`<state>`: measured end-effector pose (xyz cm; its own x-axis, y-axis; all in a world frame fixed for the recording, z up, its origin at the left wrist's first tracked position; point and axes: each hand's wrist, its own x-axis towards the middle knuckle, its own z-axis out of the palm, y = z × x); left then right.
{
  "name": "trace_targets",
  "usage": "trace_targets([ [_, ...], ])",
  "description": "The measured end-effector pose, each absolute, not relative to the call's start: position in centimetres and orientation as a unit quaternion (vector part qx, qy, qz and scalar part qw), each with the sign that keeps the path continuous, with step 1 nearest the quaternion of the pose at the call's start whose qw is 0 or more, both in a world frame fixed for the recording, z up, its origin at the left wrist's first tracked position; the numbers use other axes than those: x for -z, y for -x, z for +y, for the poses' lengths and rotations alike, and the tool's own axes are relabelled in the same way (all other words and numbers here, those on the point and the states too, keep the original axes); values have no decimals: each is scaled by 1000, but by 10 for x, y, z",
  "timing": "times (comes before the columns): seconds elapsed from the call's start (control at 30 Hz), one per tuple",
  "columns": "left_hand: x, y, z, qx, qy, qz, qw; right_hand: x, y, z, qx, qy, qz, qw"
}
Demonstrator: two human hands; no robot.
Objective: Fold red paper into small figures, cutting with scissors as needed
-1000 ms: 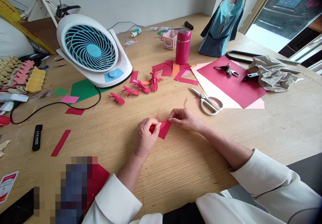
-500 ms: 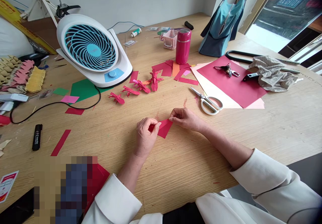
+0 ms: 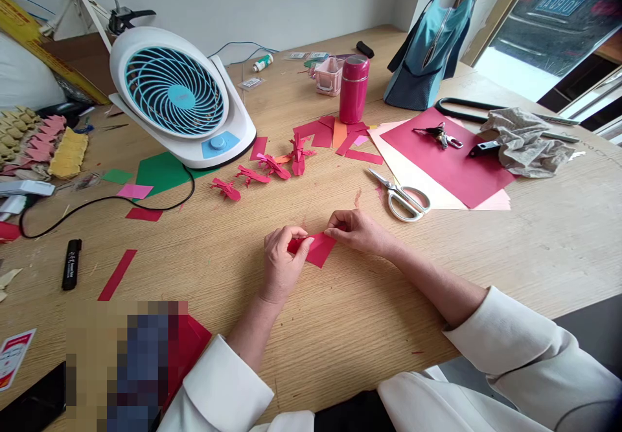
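A small folded piece of red paper point(image 3: 321, 248) is stretched between my two hands, just above the wooden table. My left hand point(image 3: 286, 255) pinches its left side between thumb and fingers. On the other side, my right hand point(image 3: 357, 229) grips the upper right edge, fingers curled in. The paper's lower corner points down towards me, and parts of it are hidden behind my fingers. Beyond my hands stand several folded red paper figures point(image 3: 276, 165) in a slanting row. White-handled scissors point(image 3: 408, 203) lie to the right, past my right hand.
A white and blue fan point(image 3: 182, 95) stands at the back left, its black cord point(image 3: 111, 200) running across the table. Further back are a pink flask point(image 3: 354, 89) and a blue bag point(image 3: 427, 56). Red sheets point(image 3: 451, 166) lie at right; a black marker point(image 3: 72, 265) lies left.
My right thumb and fingers have shifted slightly on the red paper, and a little more of its surface shows between my hands. My left hand has barely moved.
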<state>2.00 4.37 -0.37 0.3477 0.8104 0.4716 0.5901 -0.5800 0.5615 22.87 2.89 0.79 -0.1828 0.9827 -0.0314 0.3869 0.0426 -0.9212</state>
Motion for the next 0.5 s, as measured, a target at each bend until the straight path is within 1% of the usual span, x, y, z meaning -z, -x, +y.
trace_targets([
  [0.13,4,-19,45,-363,-806,434,172,-3,-230,31,-438,536,-629,354],
  [0.37,3,-18,47,-341,-814,438,171,-2,-230,31,-423,543,-634,352],
  [0.5,3,-18,48,-349,-813,435,168,-2,-230,31,-418,544,-639,348],
])
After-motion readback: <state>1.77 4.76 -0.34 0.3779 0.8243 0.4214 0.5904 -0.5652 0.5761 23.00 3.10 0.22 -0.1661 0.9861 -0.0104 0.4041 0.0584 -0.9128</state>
